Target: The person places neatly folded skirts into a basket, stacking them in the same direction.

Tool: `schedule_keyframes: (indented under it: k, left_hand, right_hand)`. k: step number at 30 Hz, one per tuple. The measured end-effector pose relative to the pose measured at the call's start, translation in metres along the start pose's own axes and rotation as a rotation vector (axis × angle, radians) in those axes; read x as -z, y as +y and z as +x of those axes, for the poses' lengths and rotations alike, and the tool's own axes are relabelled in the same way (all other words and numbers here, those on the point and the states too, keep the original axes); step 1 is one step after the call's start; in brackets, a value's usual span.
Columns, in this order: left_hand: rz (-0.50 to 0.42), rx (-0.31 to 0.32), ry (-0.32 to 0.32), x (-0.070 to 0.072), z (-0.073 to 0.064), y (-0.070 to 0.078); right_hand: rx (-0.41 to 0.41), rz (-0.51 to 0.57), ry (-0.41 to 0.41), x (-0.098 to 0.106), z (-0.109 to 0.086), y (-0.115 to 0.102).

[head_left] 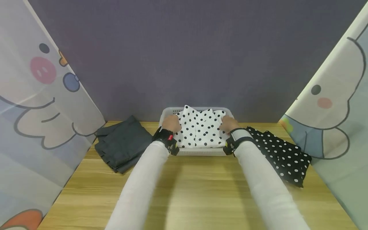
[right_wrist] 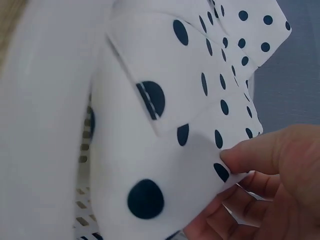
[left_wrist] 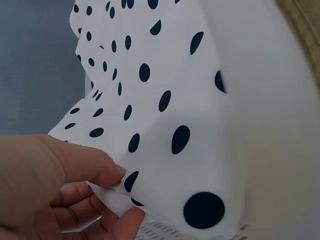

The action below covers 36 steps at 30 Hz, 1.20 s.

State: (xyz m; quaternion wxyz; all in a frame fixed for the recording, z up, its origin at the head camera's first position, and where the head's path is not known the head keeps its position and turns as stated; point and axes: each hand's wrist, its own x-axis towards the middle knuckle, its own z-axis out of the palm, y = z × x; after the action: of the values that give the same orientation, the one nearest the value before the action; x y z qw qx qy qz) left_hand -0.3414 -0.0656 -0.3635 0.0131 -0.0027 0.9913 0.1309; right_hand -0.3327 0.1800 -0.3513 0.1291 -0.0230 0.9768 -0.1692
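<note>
A white cloth with black dots (head_left: 198,129) lies in a white plastic basket (head_left: 201,152) at the back middle of the table. At the cloth's left side, my left hand (head_left: 172,123) pinches its edge; in the left wrist view the thumb (left_wrist: 100,167) presses on top with fingers beneath. On the opposite side my right hand (head_left: 228,124) pinches the other edge, its thumb (right_wrist: 250,152) above and fingers curled under in the right wrist view. Folded layers of the cloth show, with a pointed corner rising at the back. The basket's floor is mostly hidden beneath it.
Dark grey folded cloths (head_left: 125,143) lie stacked left of the basket. To the right, black cloths with white dots (head_left: 283,156) lie partly behind my right forearm. A grey panel (head_left: 195,57) stands behind the wooden table (head_left: 201,191), with cartoon-printed panels at both sides.
</note>
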Motion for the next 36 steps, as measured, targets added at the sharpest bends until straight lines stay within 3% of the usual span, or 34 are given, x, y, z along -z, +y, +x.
schedule_keyframes:
  k: [4, 8, 15, 19, 22, 24, 26, 30, 32, 36]
  left_hand:
    - [0.021, -0.001, -0.047, -0.005, 0.006, 0.000]
    - [0.028, 0.000, -0.104, -0.009, 0.010, -0.001]
    - [0.057, 0.024, -0.198, -0.009, 0.009, -0.001]
    - [0.084, 0.024, -0.229, -0.007, 0.008, 0.000]
    - [0.089, 0.025, -0.250, -0.006, 0.008, 0.001]
    - [0.091, 0.021, -0.261, -0.007, 0.009, 0.002]
    - [0.094, 0.020, -0.267, -0.008, 0.008, 0.003]
    - [0.095, 0.025, -0.280, -0.009, 0.007, 0.004]
    - [0.092, 0.024, -0.273, -0.008, 0.007, 0.005]
    - [0.081, 0.012, -0.247, -0.007, 0.007, 0.005]
  right_hand:
    - [0.005, 0.009, -0.065, -0.001, 0.006, 0.003]
    - [0.013, -0.063, -0.110, 0.000, 0.010, 0.002]
    - [-0.029, -0.097, -0.192, -0.009, 0.016, 0.001]
    - [-0.042, -0.136, -0.220, -0.025, 0.045, 0.017]
    - [-0.017, -0.167, -0.254, -0.046, 0.094, 0.049]
    - [-0.020, -0.185, -0.280, -0.051, 0.104, 0.057]
    - [-0.045, -0.190, -0.288, -0.050, 0.103, 0.056]
    - [-0.089, -0.184, -0.253, -0.028, 0.046, 0.019]
    - [-0.092, -0.164, -0.232, -0.022, 0.029, 0.011]
    - [-0.103, -0.128, -0.211, -0.017, 0.017, 0.007]
